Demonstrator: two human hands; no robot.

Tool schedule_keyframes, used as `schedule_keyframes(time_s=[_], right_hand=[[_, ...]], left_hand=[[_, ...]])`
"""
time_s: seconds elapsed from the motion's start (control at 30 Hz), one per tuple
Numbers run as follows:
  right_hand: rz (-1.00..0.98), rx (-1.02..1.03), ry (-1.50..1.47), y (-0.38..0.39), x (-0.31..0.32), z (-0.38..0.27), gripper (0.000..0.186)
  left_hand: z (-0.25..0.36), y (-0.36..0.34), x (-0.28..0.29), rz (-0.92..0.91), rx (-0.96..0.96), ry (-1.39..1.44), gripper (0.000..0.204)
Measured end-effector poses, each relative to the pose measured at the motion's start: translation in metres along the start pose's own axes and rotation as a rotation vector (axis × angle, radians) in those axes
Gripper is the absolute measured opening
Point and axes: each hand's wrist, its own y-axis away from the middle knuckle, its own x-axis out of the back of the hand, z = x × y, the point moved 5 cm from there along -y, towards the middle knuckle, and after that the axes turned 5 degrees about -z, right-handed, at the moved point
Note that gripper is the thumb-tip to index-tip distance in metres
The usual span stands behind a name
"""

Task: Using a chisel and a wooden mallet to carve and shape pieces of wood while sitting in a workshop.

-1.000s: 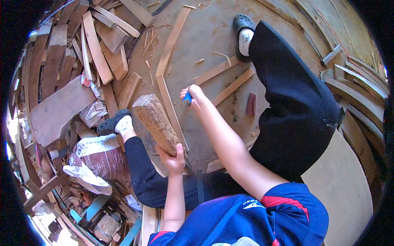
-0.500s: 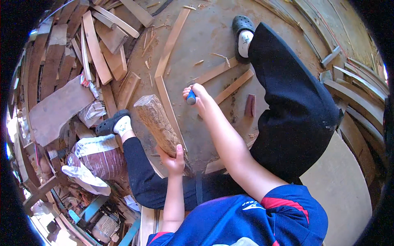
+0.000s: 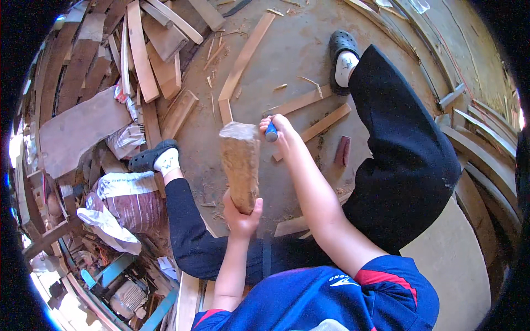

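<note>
My left hand [image 3: 241, 219] is wrapped round the narrow lower end of a rough wooden block [image 3: 240, 165], held like a mallet. Its broad, pale top end stands close to my right hand [image 3: 280, 126], with a small gap seeming to remain. That hand is closed on a blue-handled tool [image 3: 271, 133], whose butt end faces me; the blade or tip is hidden. Beneath it, a wooden strip [image 3: 301, 101] and a second strip [image 3: 323, 124] lie on the floor. A longer jointed wooden piece [image 3: 248, 58] runs away behind the block.
My legs spread round the work. A reddish wedge [image 3: 343, 151] lies by my right knee. Boards [image 3: 77, 66] are piled at the left, near a filled sack [image 3: 132, 207] and a motor [image 3: 130, 298]. More long planks [image 3: 480, 146] lie at the right.
The wooden block has swung rightward from its leftward slant to nearly upright, bringing its top close to my right hand. My right hand keeps its grip on the tool. The view has shifted slightly.
</note>
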Motion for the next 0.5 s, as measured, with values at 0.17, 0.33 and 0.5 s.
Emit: schedule_keyframes(time_s=[0.17, 0.33, 0.5], right_hand=[[0.001, -0.040, -0.009, 0.005, -0.017, 0.002, 0.015], [0.071, 0.095, 0.359, 0.018, -0.019, 0.008, 0.023], [0.083, 0.081, 0.207, 0.018, -0.018, 0.004, 0.016]], left_hand=[[0.036, -0.004, -0.010, 0.074, -0.267, 0.303, 0.067], [0.008, -0.022, -0.035, -0.154, 0.121, -0.162, 0.063], [0.012, -0.013, -0.024, -0.040, -0.118, 0.128, 0.063]])
